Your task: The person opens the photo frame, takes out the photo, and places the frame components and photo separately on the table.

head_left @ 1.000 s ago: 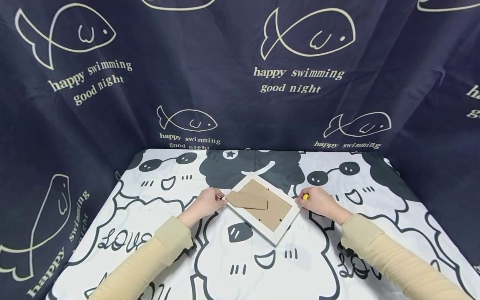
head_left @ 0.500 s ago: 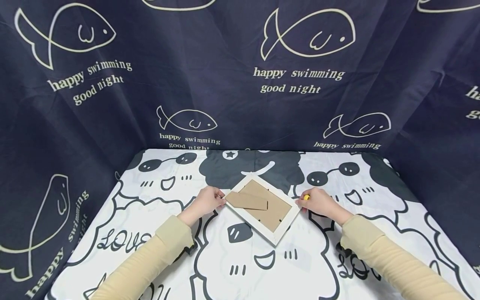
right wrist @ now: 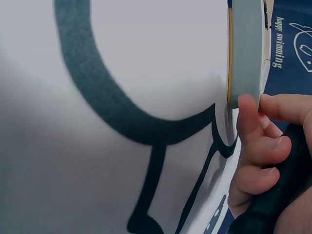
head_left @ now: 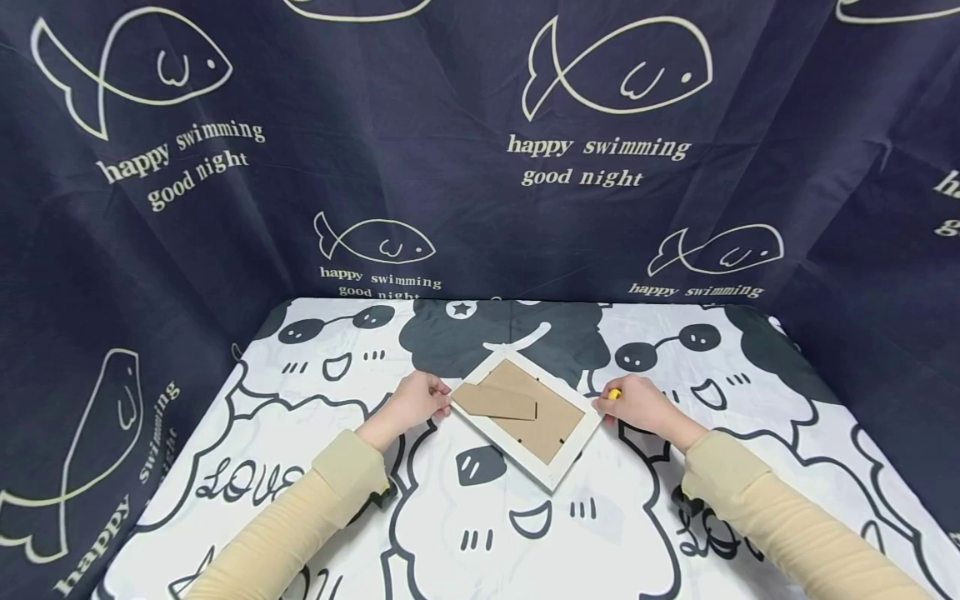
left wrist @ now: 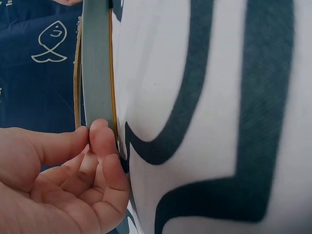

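Observation:
A white picture frame (head_left: 517, 452) lies face down, turned like a diamond, its brown backing board (head_left: 555, 429) and cardboard stand (head_left: 491, 402) facing up. My left hand (head_left: 418, 400) pinches its left corner between thumb and fingers; up close, the left wrist view has the frame's pale side edge (left wrist: 97, 63) at those fingertips. At the right corner, my right hand (head_left: 633, 404) pinches the frame with thumb and forefinger. Curled in that same palm is a black-handled tool (right wrist: 297, 168) with a yellow end (head_left: 615, 394); its working part is hidden.
A white cloth with black cartoon sheep (head_left: 532, 550) covers the table. Dark blue curtains (head_left: 450, 167) printed with fish and lettering hang behind it and at both sides.
Almost nothing differs. Both hands stay at the frame's corners, and the frame keeps its place; the yellow end beside the right hand shifts very slightly.

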### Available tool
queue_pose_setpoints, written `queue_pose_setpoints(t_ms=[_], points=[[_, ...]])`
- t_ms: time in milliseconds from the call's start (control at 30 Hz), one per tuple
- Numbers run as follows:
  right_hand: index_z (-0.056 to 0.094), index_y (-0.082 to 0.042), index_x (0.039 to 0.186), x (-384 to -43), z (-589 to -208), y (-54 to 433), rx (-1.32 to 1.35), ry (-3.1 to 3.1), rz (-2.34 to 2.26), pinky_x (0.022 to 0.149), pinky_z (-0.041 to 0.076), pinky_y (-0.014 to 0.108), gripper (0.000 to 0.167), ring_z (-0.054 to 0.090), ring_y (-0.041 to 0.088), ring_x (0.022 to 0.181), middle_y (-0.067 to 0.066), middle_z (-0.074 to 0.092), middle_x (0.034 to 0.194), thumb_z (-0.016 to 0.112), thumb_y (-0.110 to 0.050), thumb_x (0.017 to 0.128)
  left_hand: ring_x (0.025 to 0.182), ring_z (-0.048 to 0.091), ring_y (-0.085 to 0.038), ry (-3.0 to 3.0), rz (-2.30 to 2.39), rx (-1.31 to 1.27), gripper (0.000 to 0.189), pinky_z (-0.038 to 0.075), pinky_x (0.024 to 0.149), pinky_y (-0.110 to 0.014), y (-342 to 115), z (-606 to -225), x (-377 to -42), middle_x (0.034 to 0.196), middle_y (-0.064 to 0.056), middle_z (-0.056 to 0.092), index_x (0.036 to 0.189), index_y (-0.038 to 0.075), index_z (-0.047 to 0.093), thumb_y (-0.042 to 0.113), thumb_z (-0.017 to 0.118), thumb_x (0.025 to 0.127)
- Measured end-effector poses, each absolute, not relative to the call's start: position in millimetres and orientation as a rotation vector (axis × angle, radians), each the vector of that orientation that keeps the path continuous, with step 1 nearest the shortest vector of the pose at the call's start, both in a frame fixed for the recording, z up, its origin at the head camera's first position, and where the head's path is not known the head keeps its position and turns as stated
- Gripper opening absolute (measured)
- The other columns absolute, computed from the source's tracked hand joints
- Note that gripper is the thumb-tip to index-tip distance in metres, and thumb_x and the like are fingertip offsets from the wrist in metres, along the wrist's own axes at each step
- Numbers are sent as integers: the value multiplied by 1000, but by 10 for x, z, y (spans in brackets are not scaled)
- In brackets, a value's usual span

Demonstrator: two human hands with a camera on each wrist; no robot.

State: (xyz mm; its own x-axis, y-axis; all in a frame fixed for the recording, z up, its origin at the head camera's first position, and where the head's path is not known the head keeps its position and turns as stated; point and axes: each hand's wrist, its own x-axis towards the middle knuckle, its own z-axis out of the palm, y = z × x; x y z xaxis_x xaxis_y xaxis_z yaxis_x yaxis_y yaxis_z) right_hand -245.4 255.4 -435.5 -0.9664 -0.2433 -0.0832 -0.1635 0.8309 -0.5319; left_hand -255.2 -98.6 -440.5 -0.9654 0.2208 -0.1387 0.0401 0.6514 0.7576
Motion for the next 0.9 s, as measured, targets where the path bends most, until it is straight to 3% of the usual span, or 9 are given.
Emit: queue_pose_setpoints(t_ms=[467,900], points=[[65,-10,69,-2447,-4317,2543,-247,2840,-814,53,36,26,19,50,10,55,-3,65,55,66,-22,83,56,62,-9,2617,1267,112,12,49,53,-20,-979,-4420,-2592,67,-6,66,89,-5,69,4,60,90],[64,-8,72,-2437,-4275,2526,-67,2712,-874,43,32,21,22,36,4,38,-1,65,57,67,-26,83,58,63,-12,2635,1236,160,13,48,52,-21,-988,-4382,-2646,67,-7,67,89,-5,70,3,59,89]])
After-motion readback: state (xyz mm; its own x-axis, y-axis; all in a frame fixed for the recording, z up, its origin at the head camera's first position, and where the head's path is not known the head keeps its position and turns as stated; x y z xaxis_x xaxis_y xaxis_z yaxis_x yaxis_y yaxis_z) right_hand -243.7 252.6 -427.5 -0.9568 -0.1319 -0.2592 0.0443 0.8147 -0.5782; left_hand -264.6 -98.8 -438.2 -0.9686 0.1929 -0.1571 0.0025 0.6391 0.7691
